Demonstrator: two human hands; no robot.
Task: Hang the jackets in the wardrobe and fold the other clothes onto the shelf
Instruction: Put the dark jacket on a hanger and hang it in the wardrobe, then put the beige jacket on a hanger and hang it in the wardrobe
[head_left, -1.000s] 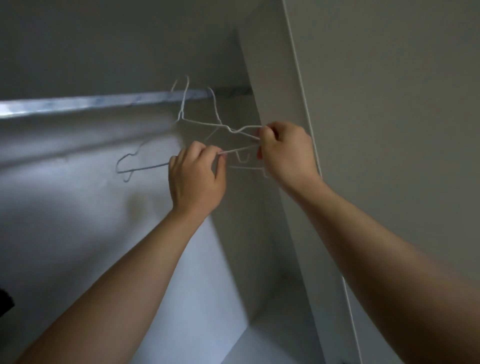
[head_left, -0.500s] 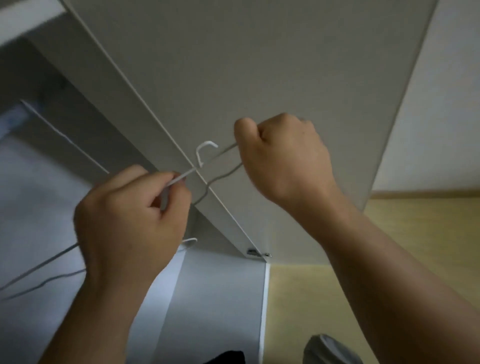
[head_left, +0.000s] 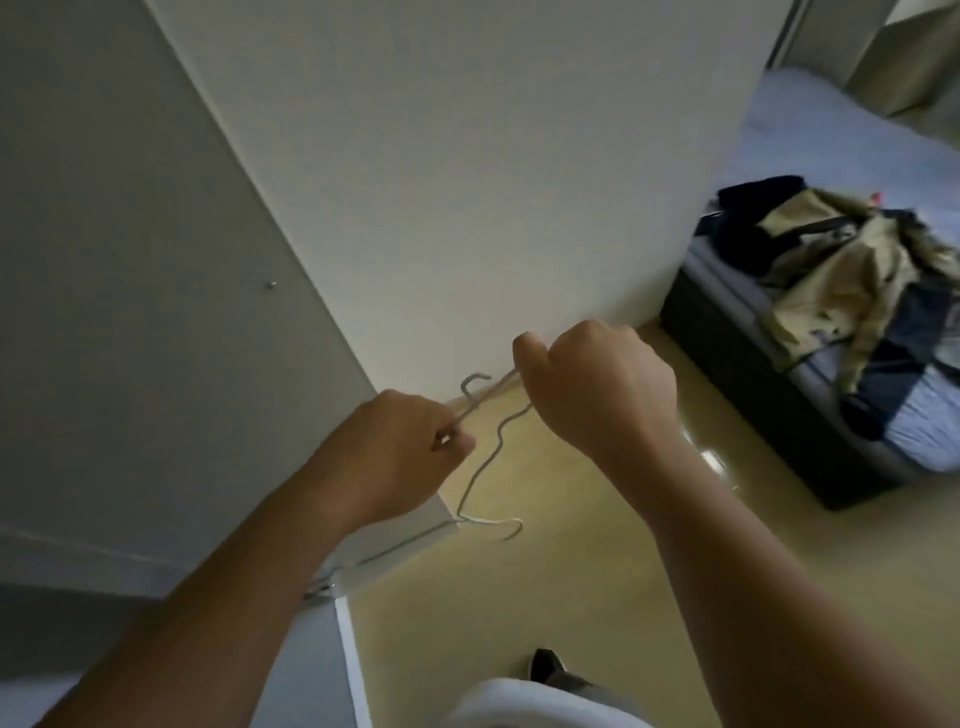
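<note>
Step in hand, I'd say: getting hangers ready, prob. pulling two tangled ones apart before any jacket goes up. The left hand (head_left: 400, 457) is curled round one end of the wire hangers (head_left: 474, 491) and the right hand (head_left: 597, 384) is fisted on the other end. Both are clenched on wire, held in mid-air in front of the pale wardrobe door (head_left: 467, 182), over the yellowish floor (head_left: 571, 545). Hangers look thin, white, springy. One hook sticks up btwn the hands and another dangles below, so approx two, tho I can't tell how they're caught. The clothes pile (head_left: 878, 291) sits at the near edge of the bed (head_left: 753, 374), well apart from the hands: a khaki jacket (head_left: 826, 280) on top, dark navy stuff around it, all crumpled, none folded. Next move prob. calls for freeing one hanger, then going over w/ it to that jacket.
</note>
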